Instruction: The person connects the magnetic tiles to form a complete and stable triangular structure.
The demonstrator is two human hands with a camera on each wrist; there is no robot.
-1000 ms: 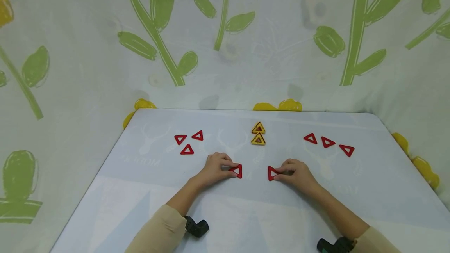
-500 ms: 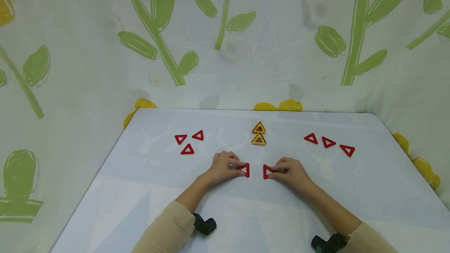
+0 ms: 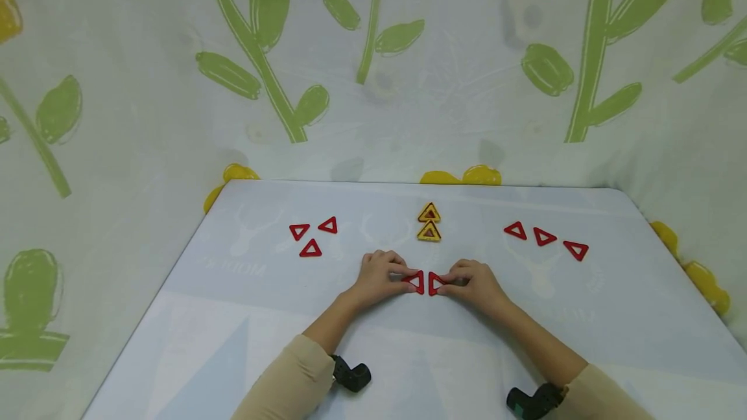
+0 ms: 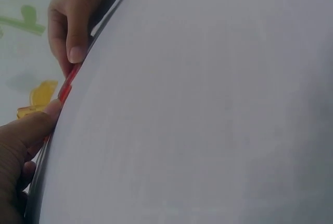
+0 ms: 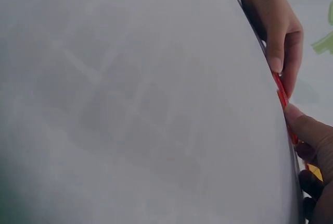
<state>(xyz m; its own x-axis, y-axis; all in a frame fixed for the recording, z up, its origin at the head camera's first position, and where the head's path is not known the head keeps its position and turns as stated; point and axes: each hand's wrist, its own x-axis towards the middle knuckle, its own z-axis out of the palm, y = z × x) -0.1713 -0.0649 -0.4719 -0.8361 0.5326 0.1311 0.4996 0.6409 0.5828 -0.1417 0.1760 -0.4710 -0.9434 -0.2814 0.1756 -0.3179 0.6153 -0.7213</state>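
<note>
In the head view my left hand [image 3: 380,276] pinches a red open-centred triangle [image 3: 421,282] between thumb and fingers, its flat side facing right. Opposite it, my right hand [image 3: 477,285] pinches a matching red triangle [image 3: 431,283], flat side facing left. A narrow gap separates the two flat sides in that view. Low side-on angles in both wrist views show the pieces close together near the tabletop, with fingers covering parts of them. Behind the hands lie two yellow triangles with dark centres, a nearer one [image 3: 428,232] and a farther one [image 3: 429,212], their tips meeting.
Three loose red triangles [image 3: 311,248] lie at the left of the white table [image 3: 373,355]. Three more red triangles [image 3: 545,236] form a slanting row on the right. A flower-patterned curtain [image 3: 443,115] hangs behind the table's far edge.
Both hands have moved inward, each carrying its red triangle, so the wide gap between the pieces has shrunk to a narrow one. The other triangles stay where they were.
</note>
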